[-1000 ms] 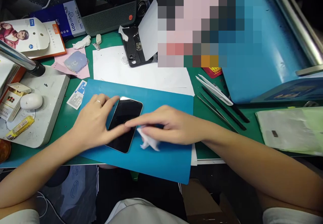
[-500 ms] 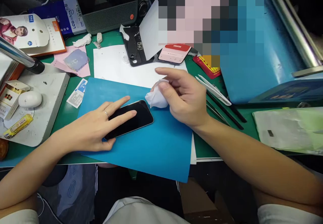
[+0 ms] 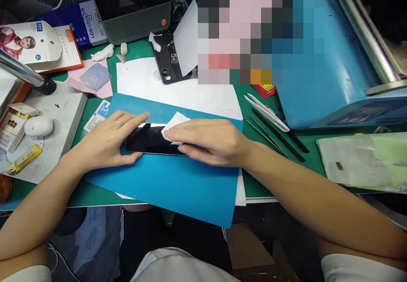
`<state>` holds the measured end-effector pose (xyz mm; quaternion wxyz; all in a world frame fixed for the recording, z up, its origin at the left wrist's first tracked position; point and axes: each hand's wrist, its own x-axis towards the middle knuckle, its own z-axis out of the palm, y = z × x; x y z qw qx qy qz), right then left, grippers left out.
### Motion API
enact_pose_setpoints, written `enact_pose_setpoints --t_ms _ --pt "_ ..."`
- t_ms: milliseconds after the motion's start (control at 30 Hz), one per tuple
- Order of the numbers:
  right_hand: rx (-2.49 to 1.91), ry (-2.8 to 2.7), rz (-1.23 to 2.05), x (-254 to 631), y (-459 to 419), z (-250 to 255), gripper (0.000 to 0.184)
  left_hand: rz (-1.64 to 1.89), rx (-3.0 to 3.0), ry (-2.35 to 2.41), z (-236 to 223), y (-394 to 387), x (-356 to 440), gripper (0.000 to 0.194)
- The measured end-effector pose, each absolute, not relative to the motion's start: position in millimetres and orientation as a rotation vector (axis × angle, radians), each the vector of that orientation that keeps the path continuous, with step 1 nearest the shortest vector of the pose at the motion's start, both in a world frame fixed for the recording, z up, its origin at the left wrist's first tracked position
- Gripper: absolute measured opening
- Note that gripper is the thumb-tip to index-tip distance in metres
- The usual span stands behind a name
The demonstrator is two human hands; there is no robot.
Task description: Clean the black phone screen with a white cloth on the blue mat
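Observation:
A black smartphone (image 3: pixel 146 140) lies screen up, roughly level, on a blue mat (image 3: pixel 187 193). My left hand (image 3: pixel 110 140) holds its left end, with the thumb along the near edge and the fingers at the far edge. A white wiping cloth (image 3: pixel 177 121) is pinched under the fingers of my right hand (image 3: pixel 214 142) and pressed on the screen. That hand covers the right end of the phone.
Right of the mat lie white tweezers (image 3: pixel 269 114), dark tweezers (image 3: pixel 280 135) and a plastic bag (image 3: pixel 375 163). Behind stand a black phone part (image 3: pixel 168 61) on white paper (image 3: pixel 133 76) and a monitor (image 3: pixel 133 15). A grey block (image 3: pixel 60 133) carries an earbud case (image 3: pixel 38 126) and a yellow lighter (image 3: pixel 24 159).
My right hand has come down with the cloth onto the screen. The phone has turned nearly level, and my left hand has shifted from lying across it to gripping its left end.

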<state>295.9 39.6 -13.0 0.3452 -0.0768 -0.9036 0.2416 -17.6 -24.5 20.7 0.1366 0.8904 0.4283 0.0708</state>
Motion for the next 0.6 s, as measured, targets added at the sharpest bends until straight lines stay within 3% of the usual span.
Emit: enact_pose_setpoints --t_ms 133,367,600 --pt "-0.232 -2.306 0.582 299.4 41.1 -9.8 0.033 0.21 2.592 1.221 17.3 -24.9 -16.6 0.077" --pt "-0.272 -2.509 0.226 293.7 29.1 -5.8 0.022 0.017 2.455 1.384 11.8 -26.6 -12.1 0.103" --pt "0.079 -2.64 0.434 289.9 21.9 -12.5 0.033 -0.066 2.495 1.48 22.9 -35.5 -5.8 0.091"
